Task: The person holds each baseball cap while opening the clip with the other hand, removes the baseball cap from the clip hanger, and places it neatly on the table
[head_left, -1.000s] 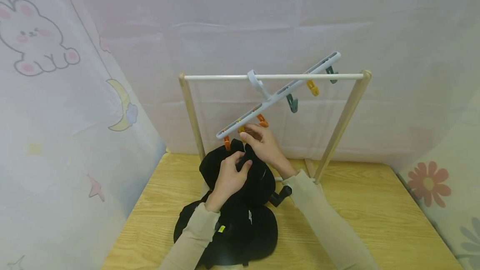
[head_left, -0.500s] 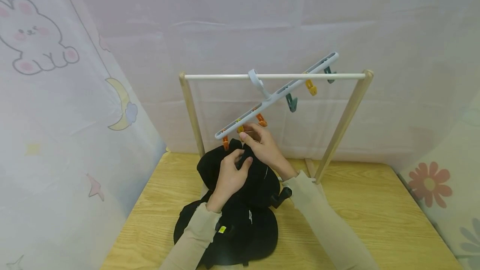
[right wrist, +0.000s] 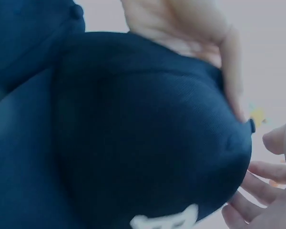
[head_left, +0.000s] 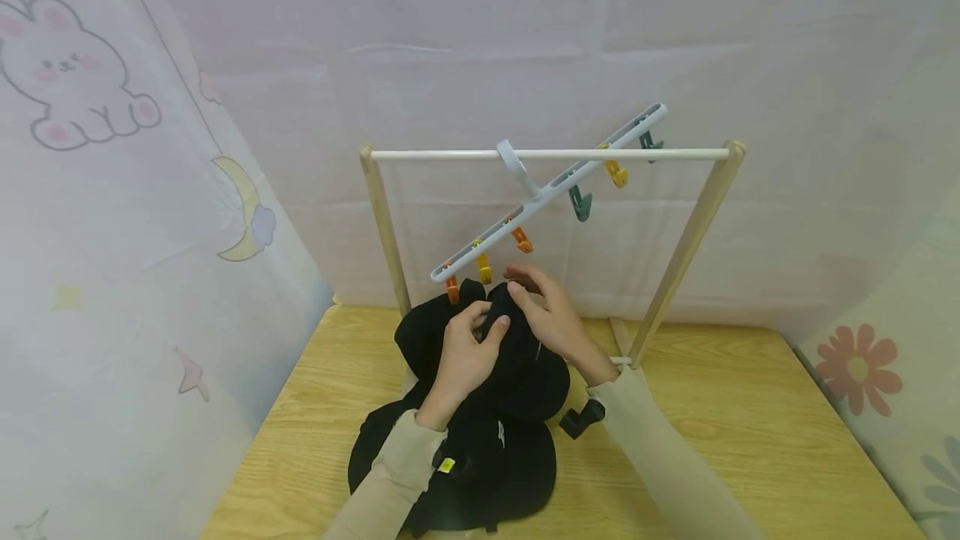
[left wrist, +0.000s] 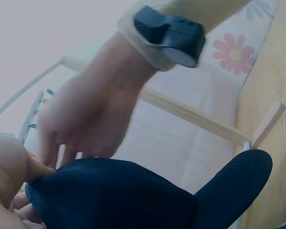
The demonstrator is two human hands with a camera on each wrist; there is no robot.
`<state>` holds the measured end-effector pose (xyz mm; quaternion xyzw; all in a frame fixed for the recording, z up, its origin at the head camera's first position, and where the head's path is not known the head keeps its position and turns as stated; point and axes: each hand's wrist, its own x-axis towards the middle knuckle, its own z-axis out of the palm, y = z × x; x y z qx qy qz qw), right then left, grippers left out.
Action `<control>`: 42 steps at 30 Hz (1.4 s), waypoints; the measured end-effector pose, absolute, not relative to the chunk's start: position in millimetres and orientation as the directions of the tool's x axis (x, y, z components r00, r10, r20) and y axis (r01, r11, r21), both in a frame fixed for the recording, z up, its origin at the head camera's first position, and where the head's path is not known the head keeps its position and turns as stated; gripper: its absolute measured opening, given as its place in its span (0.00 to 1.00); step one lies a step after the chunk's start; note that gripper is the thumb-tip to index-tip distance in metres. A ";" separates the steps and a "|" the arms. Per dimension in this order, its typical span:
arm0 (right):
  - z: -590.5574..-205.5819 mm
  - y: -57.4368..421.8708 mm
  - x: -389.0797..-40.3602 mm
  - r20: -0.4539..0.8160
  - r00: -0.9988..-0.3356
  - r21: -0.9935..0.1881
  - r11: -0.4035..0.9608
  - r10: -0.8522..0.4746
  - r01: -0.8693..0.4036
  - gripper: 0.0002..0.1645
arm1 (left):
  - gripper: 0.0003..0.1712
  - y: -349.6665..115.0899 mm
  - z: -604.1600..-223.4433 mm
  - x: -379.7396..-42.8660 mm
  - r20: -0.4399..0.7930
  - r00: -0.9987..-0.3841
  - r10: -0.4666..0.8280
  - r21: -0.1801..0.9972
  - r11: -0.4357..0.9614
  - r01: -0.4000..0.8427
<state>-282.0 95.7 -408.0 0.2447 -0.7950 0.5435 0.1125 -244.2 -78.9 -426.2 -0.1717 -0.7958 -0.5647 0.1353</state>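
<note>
My left hand pinches the edge of a black cap between thumb and fingers. In the right wrist view this cap shows a top button and white lettering. My right hand is beside the cap's upper edge, its thumb and fingers apart. A yellow clip hangs just above, on a white clip hanger. Another black cap lies to the left, with an orange clip right at its top edge.
The hanger hooks over the white rail of a wooden rack and slants toward me. More clips, orange, yellow and green, hang along it. More black caps lie on the wooden table in front.
My right hand has left the yellow clip and moved down and right to the cap's edge. The hanger has swung slightly. My left hand keeps its pinch.
</note>
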 end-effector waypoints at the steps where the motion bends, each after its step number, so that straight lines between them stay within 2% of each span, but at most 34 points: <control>1: -411.1 99.2 -279.8 0.440 -0.863 -0.810 0.306 -0.247 -0.500 0.24 | 0.12 -78.1 -425.9 -243.2 0.410 -0.904 0.119 0.853 0.300 0.427; 7: -436.3 118.8 -272.4 0.450 -0.880 -0.804 0.359 -0.153 -0.473 0.22 | 0.12 -75.2 -425.7 -239.0 0.407 -0.907 0.107 0.868 0.264 0.420; 17: -477.4 150.8 -253.8 0.425 -0.902 -0.804 0.428 -0.073 -0.413 0.20 | 0.12 -70.7 -425.5 -230.2 0.392 -0.915 0.092 0.890 0.216 0.403; 22: -497.8 161.6 -241.8 0.330 -0.943 -0.852 0.416 -0.049 -0.320 0.22 | 0.12 -68.5 -426.3 -227.4 0.385 -0.919 0.081 0.900 0.188 0.394; 29: -518.8 168.5 -228.1 0.136 -0.991 -0.896 0.427 0.005 -0.121 0.29 | 0.11 -65.7 -427.6 -223.2 0.388 -0.919 0.068 0.907 0.149 0.394; 32: -523.4 170.4 -222.0 0.046 -0.999 -0.933 0.357 0.014 -0.038 0.31 | 0.11 -64.8 -427.9 -221.0 0.373 -0.926 0.059 0.916 0.137 0.378; 37: -527.2 173.3 -216.7 -0.095 -0.995 -0.988 0.126 -0.017 0.093 0.31 | 0.10 -62.6 -428.1 -217.8 0.377 -0.925 0.055 0.916 0.128 0.380; 42: -530.6 175.7 -213.7 -0.162 -0.984 -0.986 -0.026 -0.074 0.164 0.25 | 0.10 -60.4 -430.4 -216.3 0.388 -0.920 0.057 0.913 0.109 0.392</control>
